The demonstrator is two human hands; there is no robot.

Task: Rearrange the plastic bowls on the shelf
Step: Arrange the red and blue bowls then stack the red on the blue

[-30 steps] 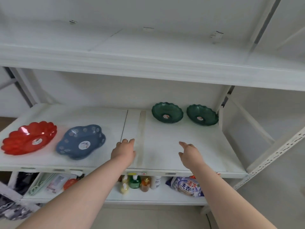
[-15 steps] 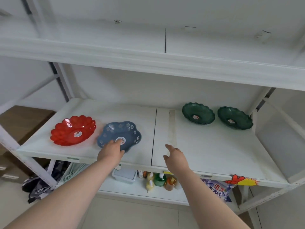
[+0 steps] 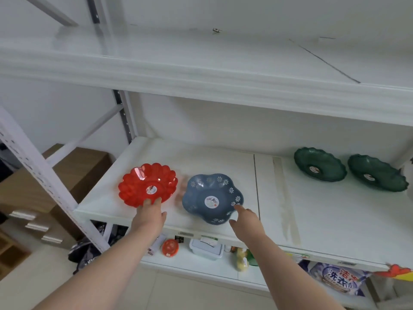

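Note:
Four plastic bowls sit on the white middle shelf [image 3: 324, 220]. At the left front is a red scalloped bowl [image 3: 143, 184], and right of it a blue flower-shaped bowl [image 3: 207, 191]. Two dark green bowls [image 3: 319, 164] [image 3: 377, 173] stand side by side at the back right. My left hand [image 3: 148, 217] reaches to the red bowl's near rim, fingertips touching it, thumb spread aside. My right hand [image 3: 247, 222] is at the blue bowl's near right rim, index finger on the edge and thumb just below it. Neither bowl is lifted.
An upper shelf [image 3: 201, 63] overhangs the bowls. A perforated white upright [image 3: 44, 180] stands at the left front corner, with brown boxes [image 3: 76, 173] behind it. The lower shelf holds a white tub [image 3: 206, 249], an orange round item [image 3: 170, 247], bottles and a detergent bag [image 3: 337, 280].
The view and both hands have shifted left. My left hand went from the blue bowl to the red bowl's rim. My right hand moved from the bare shelf to the blue bowl's rim.

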